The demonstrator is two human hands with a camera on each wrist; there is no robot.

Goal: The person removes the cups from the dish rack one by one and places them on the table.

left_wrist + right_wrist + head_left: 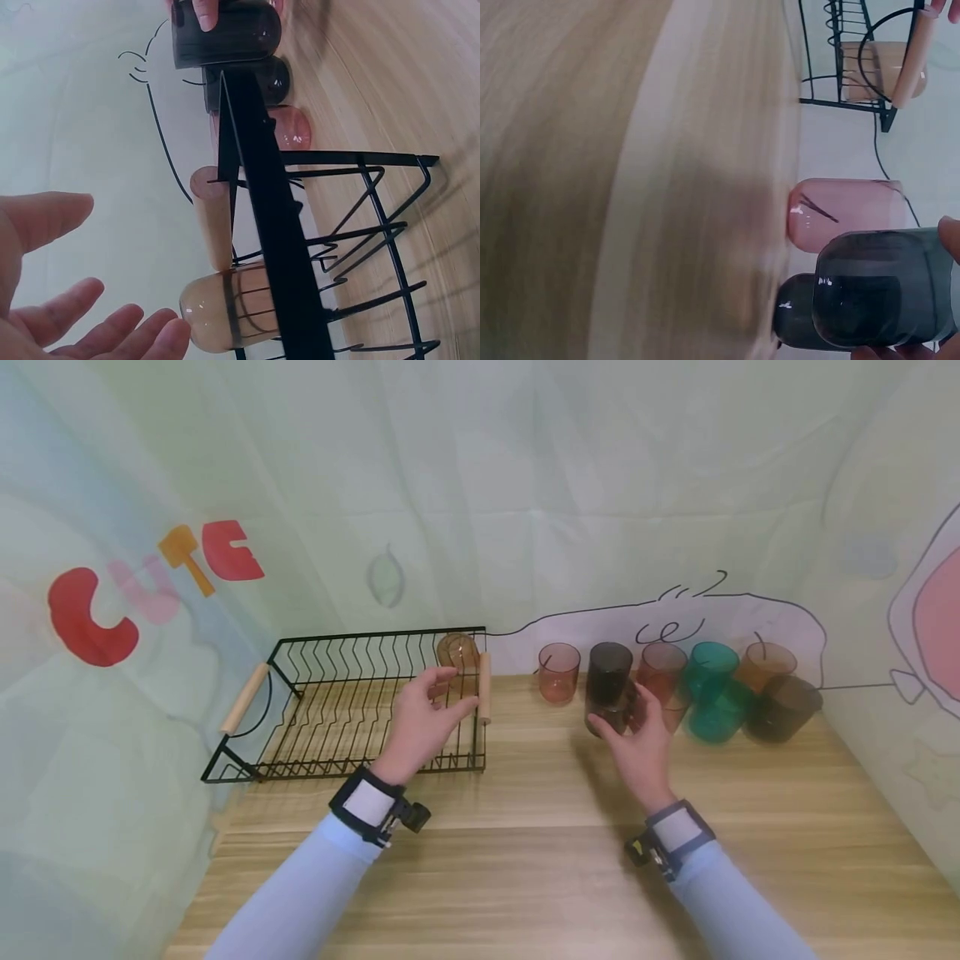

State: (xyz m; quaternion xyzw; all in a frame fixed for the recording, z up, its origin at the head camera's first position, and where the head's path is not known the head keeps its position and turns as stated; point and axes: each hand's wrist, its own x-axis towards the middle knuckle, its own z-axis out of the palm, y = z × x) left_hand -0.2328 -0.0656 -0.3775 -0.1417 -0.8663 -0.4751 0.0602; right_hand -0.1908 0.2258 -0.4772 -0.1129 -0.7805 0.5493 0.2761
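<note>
My left hand is beside the right end of the black wire dish rack, holding nothing, its fingers loosely bent. Close to its fingertips in the left wrist view, an amber glass stands upside down in the rack. My right hand grips a dark grey glass between thumb and fingers. A second dark glass stands just behind the held one and is partly hidden by it. Left of the two dark glasses is a pink glass.
Right of my right hand stand a red glass, teal and green glasses, an orange glass and a dark brown glass, close together. The rack has wooden handles. A printed cloth hangs behind the wooden table.
</note>
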